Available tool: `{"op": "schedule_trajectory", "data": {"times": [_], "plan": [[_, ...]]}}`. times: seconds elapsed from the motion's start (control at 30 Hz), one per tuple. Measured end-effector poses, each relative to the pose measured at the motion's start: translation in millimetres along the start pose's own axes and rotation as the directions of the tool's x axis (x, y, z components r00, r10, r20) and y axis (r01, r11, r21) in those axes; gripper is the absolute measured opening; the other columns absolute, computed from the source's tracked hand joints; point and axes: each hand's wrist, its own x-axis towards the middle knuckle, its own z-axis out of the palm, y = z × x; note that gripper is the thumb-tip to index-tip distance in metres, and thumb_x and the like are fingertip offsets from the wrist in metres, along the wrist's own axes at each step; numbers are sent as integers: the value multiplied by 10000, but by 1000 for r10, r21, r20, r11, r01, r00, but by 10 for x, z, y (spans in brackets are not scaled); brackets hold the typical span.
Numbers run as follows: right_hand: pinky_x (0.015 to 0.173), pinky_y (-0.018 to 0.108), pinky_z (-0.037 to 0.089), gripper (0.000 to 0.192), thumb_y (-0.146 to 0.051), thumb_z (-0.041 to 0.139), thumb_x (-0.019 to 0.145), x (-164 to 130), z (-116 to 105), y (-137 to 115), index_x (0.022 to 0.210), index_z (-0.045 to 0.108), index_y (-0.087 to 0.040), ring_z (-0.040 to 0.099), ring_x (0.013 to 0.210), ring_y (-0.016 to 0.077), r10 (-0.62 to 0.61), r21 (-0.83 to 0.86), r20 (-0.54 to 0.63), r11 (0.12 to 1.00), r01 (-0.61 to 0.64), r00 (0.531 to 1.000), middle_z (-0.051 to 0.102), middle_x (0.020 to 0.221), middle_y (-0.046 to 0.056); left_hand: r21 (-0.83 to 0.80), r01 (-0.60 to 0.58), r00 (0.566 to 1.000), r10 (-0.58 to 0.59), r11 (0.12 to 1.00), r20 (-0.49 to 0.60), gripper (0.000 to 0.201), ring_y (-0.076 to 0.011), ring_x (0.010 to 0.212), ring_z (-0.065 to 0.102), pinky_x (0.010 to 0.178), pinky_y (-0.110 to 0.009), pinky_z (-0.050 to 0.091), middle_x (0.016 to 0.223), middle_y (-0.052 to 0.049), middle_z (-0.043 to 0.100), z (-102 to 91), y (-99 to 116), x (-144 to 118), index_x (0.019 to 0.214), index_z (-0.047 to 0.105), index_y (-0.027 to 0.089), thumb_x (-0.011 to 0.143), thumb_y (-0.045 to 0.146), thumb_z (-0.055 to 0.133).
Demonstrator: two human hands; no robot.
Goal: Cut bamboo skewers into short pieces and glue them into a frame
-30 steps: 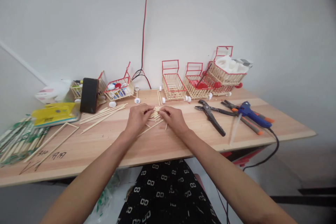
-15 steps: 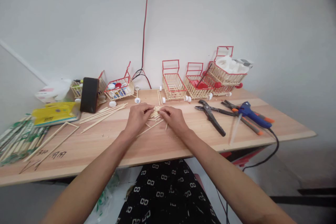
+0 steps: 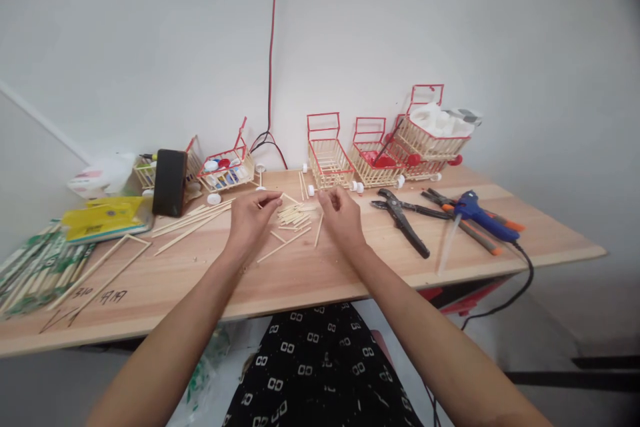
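A small pile of short, pale wooden sticks (image 3: 295,216) lies on the table between my two hands. On the pile's left, my left hand (image 3: 253,217) is closed in a pinch; whatever its fingertips hold is too small to make out. My right hand (image 3: 344,217) is to the right of the pile, its thumb and fingers also pressed together, and their contents cannot be made out. A longer loose stick (image 3: 283,245) lies slanted in front of the pile. Another single stick (image 3: 319,230) rests beside my right hand.
Behind my hands stands a stick-built cart (image 3: 331,159) with red trim, among several similar carts. Pliers (image 3: 403,223) and a blue glue gun (image 3: 483,219) lie to the right. On the left are a phone (image 3: 170,181), a yellow packet (image 3: 106,217) and bagged sticks (image 3: 45,267).
My hands have drawn apart, left hand leftward and right hand rightward, both lifting off the pile. The short sticks between them are now uncovered.
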Motion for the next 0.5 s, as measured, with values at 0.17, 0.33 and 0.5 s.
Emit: {"op": "schedule_trajectory", "data": {"times": [0.17,0.33,0.5], "plan": [[550,247,296,374,-399,435,899,3,4,17,591,320,-220,337,566,117,-29,28,30,999,28,999,301,574,-45,-35,31,996,-33,999,-77,166,-171,749,668,697,-273,513,857,-37,754,-62,24,31,853,754,162,733,228,660],[547,252,278,368,-409,402,909,-6,30,76,602,323,-221,339,577,123,-38,39,50,999,36,998,294,587,-39,-103,76,990,-87,992,-109,181,-178,775,669,722,-282,515,858,-43,751,-72,24,48,848,751,151,716,238,661],[546,259,301,355,-407,405,907,8,40,125,606,369,-223,380,562,132,-9,65,86,998,3,996,360,570,-33,-159,122,979,-145,980,-141,195,-178,767,671,735,-280,517,834,-44,750,-85,-22,76,847,753,151,695,244,675]]}}
